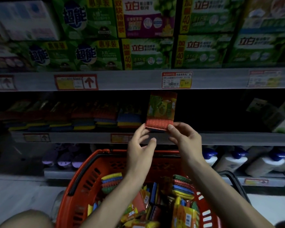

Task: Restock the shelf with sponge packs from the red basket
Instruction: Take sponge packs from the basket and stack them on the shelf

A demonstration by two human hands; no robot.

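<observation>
A sponge pack (160,111) with a red sponge face and a green-orange label stands upright at the dark middle shelf's front edge. My right hand (186,139) pinches its lower right corner with thumb and fingers. My left hand (141,145) touches the lower left corner with its fingertips, thumb apart. To the left, a row of sponge packs (82,119) in red, blue and yellow lies on the same shelf. The red basket (76,186) sits below my arms and holds several more sponge packs (183,188).
The shelf space (209,111) right of the held pack is dark and open. Green boxes (273,112) stand at the far right. Detergent boxes (146,51) fill the shelf above. White bottles (234,160) and purple items (64,158) sit on the lower shelf.
</observation>
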